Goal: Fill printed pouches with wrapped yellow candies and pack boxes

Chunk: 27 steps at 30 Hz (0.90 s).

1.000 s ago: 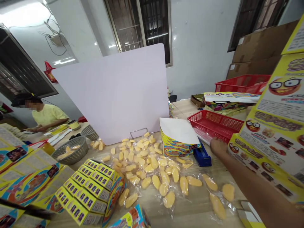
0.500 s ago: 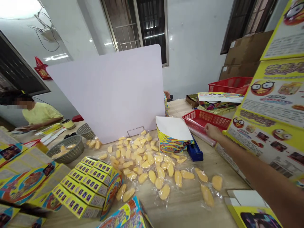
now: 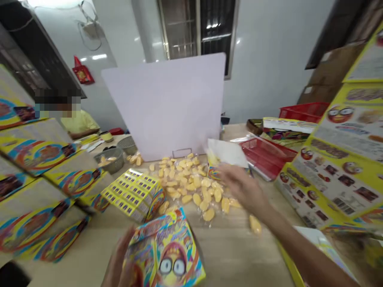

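Note:
My left hand (image 3: 119, 259) holds a colourful printed carton (image 3: 164, 251) by its left side, low in front of me. My right hand (image 3: 242, 185) hovers with fingers spread over a heap of yellow sweets in clear wrappers (image 3: 191, 187) on the wooden table (image 3: 233, 255). It holds nothing and is blurred by motion. Left of the heap lies an open yellow display box (image 3: 134, 193) packed with several small packets.
A white divider board (image 3: 167, 103) stands behind the sweets. A red basket (image 3: 266, 155) and an open white-lined carton (image 3: 226, 153) sit right of it. Stacks of flat yellow cartons (image 3: 38, 179) rise at the left and printed boxes (image 3: 338, 167) at the right. A person in yellow (image 3: 79, 121) works behind two grey baskets (image 3: 112, 159).
My right hand left the red basket and swung left over the sweets. My left hand raised the colourful carton into view. The camera turned down and left.

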### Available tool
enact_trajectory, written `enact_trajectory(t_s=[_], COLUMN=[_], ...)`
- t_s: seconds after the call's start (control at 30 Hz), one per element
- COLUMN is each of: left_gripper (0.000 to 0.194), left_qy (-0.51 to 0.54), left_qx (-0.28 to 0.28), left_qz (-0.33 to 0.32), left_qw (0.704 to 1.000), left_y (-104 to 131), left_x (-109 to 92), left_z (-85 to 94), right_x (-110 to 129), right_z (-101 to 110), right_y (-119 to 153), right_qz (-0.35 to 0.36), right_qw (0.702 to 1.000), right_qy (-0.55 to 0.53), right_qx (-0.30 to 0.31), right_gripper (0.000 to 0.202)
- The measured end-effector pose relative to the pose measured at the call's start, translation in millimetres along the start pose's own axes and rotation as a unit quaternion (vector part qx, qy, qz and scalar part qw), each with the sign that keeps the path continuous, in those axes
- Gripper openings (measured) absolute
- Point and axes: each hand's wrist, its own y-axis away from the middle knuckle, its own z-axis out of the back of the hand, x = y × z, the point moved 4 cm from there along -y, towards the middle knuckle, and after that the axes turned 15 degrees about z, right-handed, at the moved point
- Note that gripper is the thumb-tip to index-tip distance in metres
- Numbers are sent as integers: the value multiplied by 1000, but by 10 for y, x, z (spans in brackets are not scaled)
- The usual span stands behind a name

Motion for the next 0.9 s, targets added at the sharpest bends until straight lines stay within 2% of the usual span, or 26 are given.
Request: enact_trajectory(t_s=[0.03, 0.07, 0.13, 0.17, 0.23, 0.3, 0.37, 0.43, 0.5, 0.57, 0.63, 0.67, 0.73, 0.77, 0.83, 0.87, 0.9], left_gripper=[51, 60, 70, 72, 70, 55, 41, 38, 44, 54, 65, 65, 43, 31, 22, 21, 19], left_qy=[96, 189, 276, 272, 221, 138, 71, 54, 81, 89, 40, 7, -30, -28, 10, 34, 56], left_qx=[20, 7, 20, 26, 19, 36, 74, 108, 147, 193, 235, 253, 283, 287, 250, 216, 184], left_qz=[38, 48, 94, 120, 162, 181, 180, 167, 126, 68, 23, 10, -9, -21, -44, -47, -38], left_qw=[995, 981, 956, 954, 962, 973, 978, 978, 978, 975, 971, 967, 959, 957, 967, 975, 981], left_y=[10, 25, 55, 78, 153, 261, 381, 483, 561, 624, 676, 694, 709, 705, 672, 652, 635], left_x=[-71, -154, -257, -274, -242, -176, -129, -148, -265, -441, -602, -658, -723, -737, -725, -696, -651], left_z=[73, 161, 256, 284, 333, 347, 338, 335, 347, 357, 341, 321, 274, 261, 294, 336, 384], right_x=[413, 776, 1338, 1524, 1709, 1705, 1627, 1552, 1511, 1517, 1553, 1568, 1575, 1555, 1443, 1339, 1208], right_z=[-290, -532, -883, -993, -1116, -1138, -1095, -1015, -950, -937, -974, -1000, -1043, -1049, -1023, -989, -932], right_y=[168, 366, 774, 955, 1233, 1377, 1423, 1394, 1304, 1181, 1073, 1039, 1016, 1018, 1030, 1033, 1031], right_qz=[91, 149, 229, 260, 291, 253, 163, 60, -13, -33, -15, -4, 19, 30, 22, -4, -43], right_qw=[991, 975, 935, 918, 894, 888, 876, 859, 853, 852, 842, 835, 822, 823, 844, 869, 903], right_qy=[-26, -49, -96, -100, -91, -113, -177, -230, -255, -287, -327, -340, -346, -341, -327, -315, -292], right_qx=[95, 159, 252, 283, 328, 365, 418, 454, 456, 437, 428, 432, 453, 454, 424, 381, 314], right_gripper=[21, 23, 28, 31, 31, 27, 29, 40, 43, 37, 29, 27, 24, 23, 21, 20, 20])
